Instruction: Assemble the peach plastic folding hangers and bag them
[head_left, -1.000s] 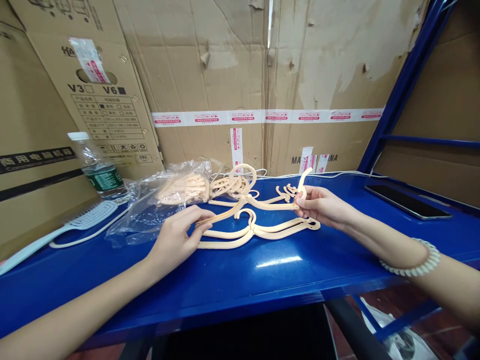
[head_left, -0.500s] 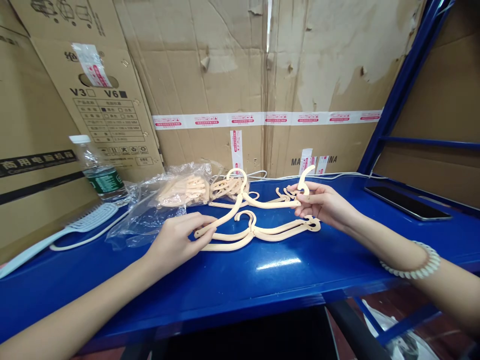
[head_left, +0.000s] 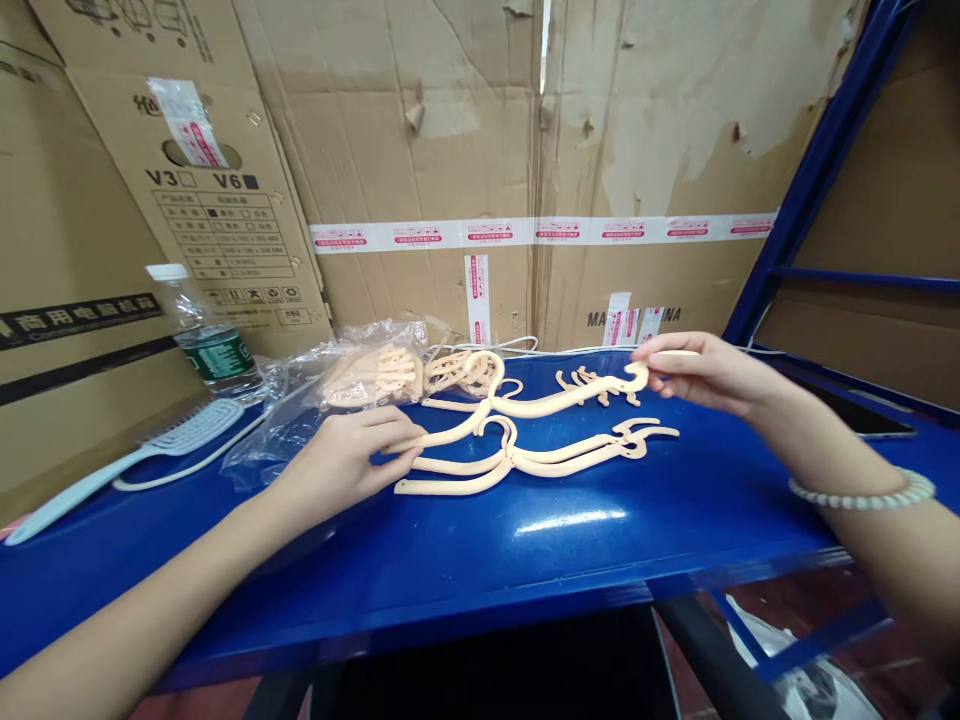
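Note:
A cream plastic clothes hanger (head_left: 551, 405) is held up above the table between my two hands. My left hand (head_left: 349, 450) pinches the end of its left arm. My right hand (head_left: 697, 370) is closed on a small curved hook piece (head_left: 637, 378) at the tip of the hanger's right arm. Below lie more hangers (head_left: 465, 488) of the same kind, side by side, with hook pieces (head_left: 637, 438) at their right ends. Several small loose hook pieces (head_left: 592, 382) lie behind the held hanger.
Clear plastic bags of hanger parts (head_left: 375, 375) lie at the back left. Beside them are a water bottle (head_left: 217, 355) and a pale hairbrush (head_left: 187, 430). A dark phone (head_left: 862, 413) rests on the blue table (head_left: 465, 560) at right. Cardboard (head_left: 420, 150) walls the back.
The hook piece in my right hand has turned from upright to sideways, at the hanger's arm end. My right hand has moved right and slightly up. The held hanger has tilted.

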